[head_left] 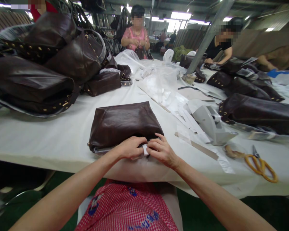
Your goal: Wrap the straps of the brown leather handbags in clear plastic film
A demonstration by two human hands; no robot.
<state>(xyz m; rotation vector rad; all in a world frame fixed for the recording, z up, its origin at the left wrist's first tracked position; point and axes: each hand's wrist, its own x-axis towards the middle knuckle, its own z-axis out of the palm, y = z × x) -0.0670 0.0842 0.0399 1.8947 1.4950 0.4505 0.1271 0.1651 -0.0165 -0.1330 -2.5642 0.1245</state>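
Note:
A dark brown leather bag (125, 120) lies flat on the white-covered table in front of me, its near edge close to the table's front. My left hand (132, 147) is closed at that near edge, its fingers curled against a small white paper piece (145, 149). From the other side my right hand (162, 150) pinches the same white piece between thumb and fingers. Both hands touch the bag's edge. What lies under the fingertips is hidden.
Brown bags with brass studs (60, 61) are piled at the left; more bags (260, 112) lie at the right. Yellow-handled scissors (261, 166), a grey tape dispenser (213, 125) and paper strips sit right of my hands. A slanted metal post (209, 35) rises beyond. Several people work across the table.

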